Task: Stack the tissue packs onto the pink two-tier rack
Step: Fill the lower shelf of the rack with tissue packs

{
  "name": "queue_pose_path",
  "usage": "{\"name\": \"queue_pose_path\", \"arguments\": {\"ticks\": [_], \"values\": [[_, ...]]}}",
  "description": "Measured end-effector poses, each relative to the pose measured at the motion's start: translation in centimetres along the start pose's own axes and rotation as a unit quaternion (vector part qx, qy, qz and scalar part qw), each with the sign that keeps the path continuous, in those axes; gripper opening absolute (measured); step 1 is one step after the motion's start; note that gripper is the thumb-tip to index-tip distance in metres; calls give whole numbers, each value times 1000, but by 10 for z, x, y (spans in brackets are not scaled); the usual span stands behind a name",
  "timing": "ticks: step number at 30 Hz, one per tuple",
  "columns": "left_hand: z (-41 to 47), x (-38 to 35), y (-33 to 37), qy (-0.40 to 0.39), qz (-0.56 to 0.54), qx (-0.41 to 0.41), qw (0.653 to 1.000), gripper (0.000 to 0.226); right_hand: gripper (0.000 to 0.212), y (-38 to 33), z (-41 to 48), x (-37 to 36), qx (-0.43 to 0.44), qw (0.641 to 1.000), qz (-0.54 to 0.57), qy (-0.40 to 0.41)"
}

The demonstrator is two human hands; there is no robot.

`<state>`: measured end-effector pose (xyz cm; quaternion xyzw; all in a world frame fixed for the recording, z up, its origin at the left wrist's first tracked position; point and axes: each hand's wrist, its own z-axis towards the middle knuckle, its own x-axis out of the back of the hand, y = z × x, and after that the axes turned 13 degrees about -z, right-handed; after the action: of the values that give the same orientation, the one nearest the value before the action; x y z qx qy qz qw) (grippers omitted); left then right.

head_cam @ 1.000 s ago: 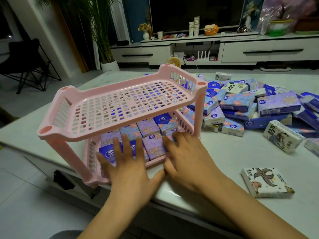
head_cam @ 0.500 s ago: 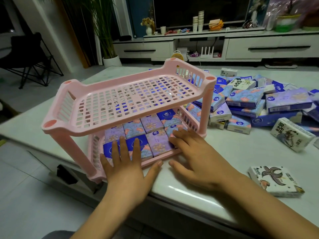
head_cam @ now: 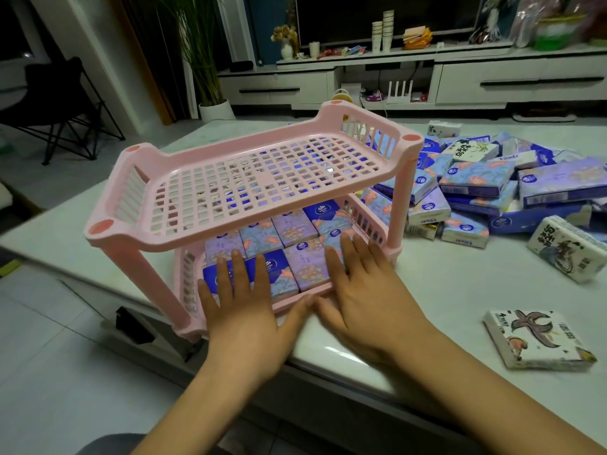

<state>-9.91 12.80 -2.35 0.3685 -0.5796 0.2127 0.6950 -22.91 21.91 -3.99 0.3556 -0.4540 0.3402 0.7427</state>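
- A white TV stand [head_cam: 519, 85] at the back, a dark TV [head_cam: 377, 14] above.
- A tall plant [head_cam: 201, 50] and a black chair [head_cam: 60, 90], left.
- Pale floor tiles [head_cam: 49, 372].

Count log, head view. I see one pink rack [head_cam: 131, 231] with two tiers. On the lower tier there are eight tissue packs [head_cam: 292, 226], in two rows of four. Two hands: left hand [head_cam: 246, 310], right hand [head_cam: 364, 300]. White illustrated packs [head_cam: 538, 339] on the surface [head_cam: 443, 290]: four. Blue-purple heap [head_cam: 476, 178]: over a dozen, exact number unreadable.
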Motion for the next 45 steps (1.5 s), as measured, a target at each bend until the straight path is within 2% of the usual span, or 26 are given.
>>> {"name": "queue_pose_path", "arguments": {"ticks": [4,7,10,14,18,21,24,26,27,28,30,32,33,35,40,43,45], "values": [[2,-4,-1,7,0,1,1000,133,85,-3,6,2,-11,1000,-6,-28],[3,-4,1,-1,-15,7,1000,131,87,-5,9,5,-20,999,4,-51],[2,-2,4,-12,-10,13,1000,126,86,-2,5,2,-16,999,21,-21],[2,-1,10,-1,-16,18,1000,110,76,-2,-4,1,-24,999,42,18],[9,6,27,-6,-64,-57,996,105,62,-5,-10,7,-1,997,61,40],[10,6,40,-59,-73,-94,991,93,62,1,-14,12,22,997,58,47],[12,4,50,-126,-88,-66,986,70,46,13,-18,18,30,990,134,38],[16,5,55,-160,-71,-47,983,63,29,24,-19,28,2,986,150,72],[18,4,58,-159,-60,-38,985,63,27,30,-18,32,-17,982,153,106],[18,2,61,-135,-65,-37,988,64,28,37,-16,36,-40,976,161,137],[13,0,70,4,-172,-93,981,67,27,52,-12,44,-96,960,184,186],[2,4,88,133,-316,-212,915,50,25,70,-8,46,-169,940,223,192],[-4,6,98,161,-345,-266,886,41,25,81,-7,44,-208,929,246,184],[-11,6,116,134,-355,-344,859,31,21,103,-6,37,-277,901,282,178],[-4,-13,141,18,-333,-400,853,36,24,149,-8,28,-420,836,310,169],[3,-20,155,-8,-316,-417,852,37,31,175,-13,32,-469,813,267,218],[3,-22,162,-15,-305,-421,854,38,37,190,-18,36,-522,766,267,263]]}}
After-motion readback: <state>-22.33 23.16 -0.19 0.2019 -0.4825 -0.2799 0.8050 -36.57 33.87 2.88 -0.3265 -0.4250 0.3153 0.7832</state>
